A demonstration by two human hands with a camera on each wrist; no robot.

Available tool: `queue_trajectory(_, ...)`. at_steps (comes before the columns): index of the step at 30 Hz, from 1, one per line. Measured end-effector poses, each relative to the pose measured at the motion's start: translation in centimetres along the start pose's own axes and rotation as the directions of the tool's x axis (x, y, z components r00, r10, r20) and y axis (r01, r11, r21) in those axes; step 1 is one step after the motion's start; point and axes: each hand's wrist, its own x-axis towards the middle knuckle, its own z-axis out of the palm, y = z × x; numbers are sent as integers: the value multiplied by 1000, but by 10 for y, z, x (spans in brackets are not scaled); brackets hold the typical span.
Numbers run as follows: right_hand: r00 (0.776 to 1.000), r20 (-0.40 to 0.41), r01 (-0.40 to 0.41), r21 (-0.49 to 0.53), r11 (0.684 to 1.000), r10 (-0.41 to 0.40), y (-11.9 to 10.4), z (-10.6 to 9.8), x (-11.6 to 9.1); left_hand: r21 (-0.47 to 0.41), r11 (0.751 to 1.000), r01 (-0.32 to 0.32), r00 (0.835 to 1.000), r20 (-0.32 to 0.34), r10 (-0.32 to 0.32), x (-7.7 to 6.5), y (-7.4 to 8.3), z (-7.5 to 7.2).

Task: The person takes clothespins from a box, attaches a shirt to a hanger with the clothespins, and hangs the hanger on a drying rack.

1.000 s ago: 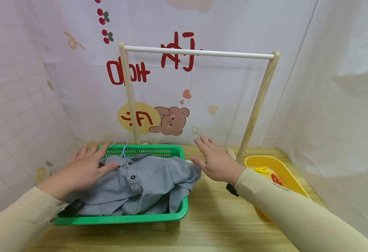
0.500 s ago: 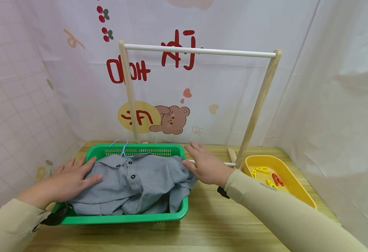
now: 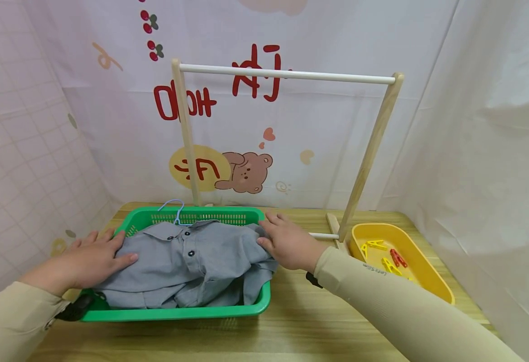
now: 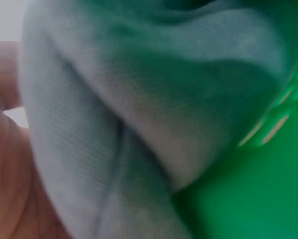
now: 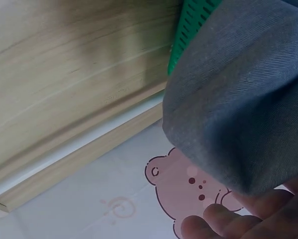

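Note:
A grey buttoned shirt lies bunched in a green plastic basket, its collar toward the back. Part of it drapes over the basket's right rim. My left hand rests on the left side of shirt and basket, fingers extended; in the left wrist view its palm is right beside the cloth. My right hand is at the draped right end, palm toward the cloth. In the right wrist view its fingers are slightly bent beneath the fabric. A light blue hanger hook rises behind the collar.
A wooden rack with a white top bar stands behind the basket; its lower white bar runs near the right hand. At right, a yellow tray holds yellow and red clothespins. Printed curtains hang around the wooden table.
My left hand has moved left and down to the basket's left side. The right hand has moved left and slightly down, up to the shirt's draped end. The shirt's right end has shifted slightly left.

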Motion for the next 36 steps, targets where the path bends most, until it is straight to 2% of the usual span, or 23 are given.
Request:
queue_trajectory(9, 999, -2, 40, -81, 996, -40, 4, 7, 1, 30, 1000, -3, 1000, 24, 3, 0, -5, 3)
queue_trajectory(19, 999, 16, 29, -55, 998, -28, 4, 10, -1, 24, 1000, 4, 999, 34, -5, 4, -5, 5)
queue_trajectory(29, 997, -11, 80, -71, 994, -81, 7, 16, 2, -6, 1000, -6, 999, 37, 6, 5, -4, 4)
queue_trajectory(36, 992, -33, 116, -79, 990, -119, 7, 18, 3, -16, 998, -68, 998, -3, 68, 7, -1, 4)
